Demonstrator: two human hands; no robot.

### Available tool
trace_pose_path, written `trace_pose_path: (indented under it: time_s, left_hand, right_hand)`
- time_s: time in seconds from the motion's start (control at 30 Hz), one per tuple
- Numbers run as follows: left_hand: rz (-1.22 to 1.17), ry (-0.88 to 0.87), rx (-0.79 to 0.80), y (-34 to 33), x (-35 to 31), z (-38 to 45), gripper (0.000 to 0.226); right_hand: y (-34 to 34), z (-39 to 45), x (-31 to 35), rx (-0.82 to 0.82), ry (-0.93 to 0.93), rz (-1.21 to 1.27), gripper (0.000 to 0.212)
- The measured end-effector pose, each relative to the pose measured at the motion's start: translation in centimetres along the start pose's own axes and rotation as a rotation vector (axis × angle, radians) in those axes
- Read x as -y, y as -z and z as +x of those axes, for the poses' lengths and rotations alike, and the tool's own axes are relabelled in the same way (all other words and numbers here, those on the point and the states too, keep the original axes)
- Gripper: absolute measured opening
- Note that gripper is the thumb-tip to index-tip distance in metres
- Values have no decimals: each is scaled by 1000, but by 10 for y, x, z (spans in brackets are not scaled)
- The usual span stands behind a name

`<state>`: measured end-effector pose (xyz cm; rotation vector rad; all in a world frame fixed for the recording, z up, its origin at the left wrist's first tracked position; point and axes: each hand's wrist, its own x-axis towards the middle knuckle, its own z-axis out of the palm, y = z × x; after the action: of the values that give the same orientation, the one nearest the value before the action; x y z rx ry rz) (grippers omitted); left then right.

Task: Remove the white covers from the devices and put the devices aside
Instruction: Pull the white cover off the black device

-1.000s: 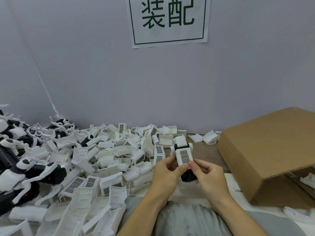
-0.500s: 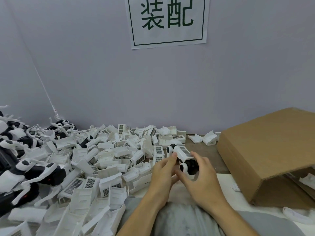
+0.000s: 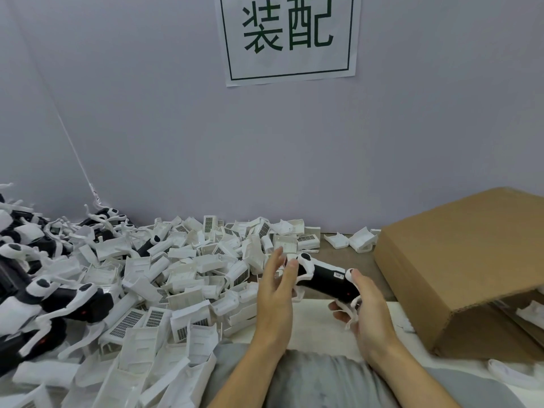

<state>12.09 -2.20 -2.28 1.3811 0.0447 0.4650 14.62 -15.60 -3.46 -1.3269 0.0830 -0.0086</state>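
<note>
A right hand [image 3: 365, 307] is gripping a black device [image 3: 326, 282] just left of the cardboard box [image 3: 459, 266], while the left hand [image 3: 275, 290] is hovering open-fingered beside it, holding nothing.

device [image 3: 323, 280]: black plastic, smooth and a bit shiny, with white plastic ends and a small paper sticker
white covers [image 3: 164, 278]: white plastic, dull, thin walls, some with little grid holes
bare devices [image 3: 67, 298]: black and white plastic, smooth, the black parts a little shiny
cardboard box [image 3: 459, 260]: brown cardboard, dull and a bit rough
sign [image 3: 290, 36]: white paper, flat, with dark green printed marks
wall [image 3: 147, 128]: pale, smooth, dull, not shiny
table [image 3: 341, 256]: brownish top, dull
white sheet [image 3: 315, 322]: soft-looking, dull; paper or cloth, cannot tell
shirt [image 3: 309, 381]: grey cloth, soft, dull
</note>
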Motion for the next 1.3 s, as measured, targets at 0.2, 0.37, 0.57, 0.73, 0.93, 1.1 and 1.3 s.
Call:
trace_pose_path:
  time_s: [0.2, 0.37, 0.57, 0.73, 0.93, 1.1, 1.3]
  left_hand:
    - [-17, -90, -49, 1, -2, -1, 27]
    - [200, -235, -74, -3, -3, -4, 37]
    - [216, -233, -52, -3, -3, -4, 38]
    - [156, -148, -28, -1, 0, 0, 31]
    - [146, -9, 52, 3, -6, 10, 24]
    - [51, 184, 116, 12, -21, 19, 20]
    - [18, 230, 69, 16, -24, 25, 13]
  right_hand:
    - [0, 0, 4, 48, -103, 314, 37]
    - [7, -6, 14, 56, -349, 506, 30]
    - [7, -8, 17, 72, -348, 507, 30]
    - [8, -9, 21, 44, -311, 519, 25]
    - [8, -9, 22, 32, -288, 535, 23]
    - [6, -12, 26, 148, -231, 547, 24]
    - [1, -16, 24, 208, -290, 368, 34]
